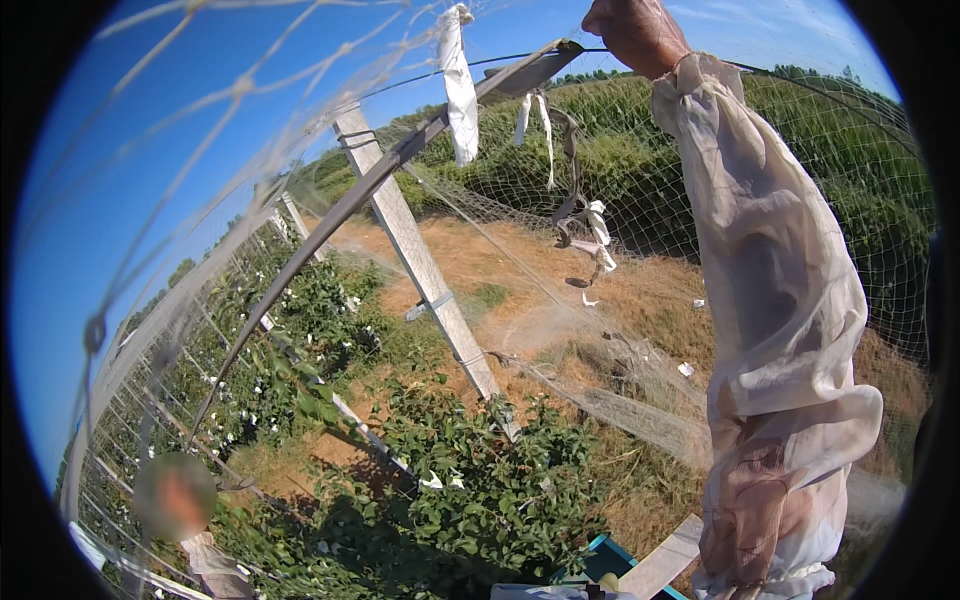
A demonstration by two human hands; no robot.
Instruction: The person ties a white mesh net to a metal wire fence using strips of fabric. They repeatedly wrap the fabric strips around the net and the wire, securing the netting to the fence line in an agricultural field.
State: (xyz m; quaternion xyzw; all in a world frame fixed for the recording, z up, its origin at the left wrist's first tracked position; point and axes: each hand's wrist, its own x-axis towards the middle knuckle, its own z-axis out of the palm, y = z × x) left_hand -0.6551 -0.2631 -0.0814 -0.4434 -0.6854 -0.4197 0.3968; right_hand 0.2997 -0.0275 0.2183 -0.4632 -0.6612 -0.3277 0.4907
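Observation:
My right hand [637,34] is raised at the top edge, its fingers curled and partly cut off, beside the dark wire and fine bird netting [765,142]. Whether it grips the netting cannot be told. A loose cream sleeve covers that arm. Left of this hand ends a long grey curved pole [360,191], with a white cloth strip [459,97] hanging beside it. At lower left, my left hand [176,496] is blurred out above a matching cream cuff, near the pole's lower end; its fingers cannot be made out.
A leaning concrete post [420,262] with wire ties stands mid-view. Leafy fruit trees [480,480] lie below, with a teal crate [611,559] and a pale board [664,559] at the bottom. Torn strips [598,225] hang in the netting. Tall green crops [637,127] grow behind.

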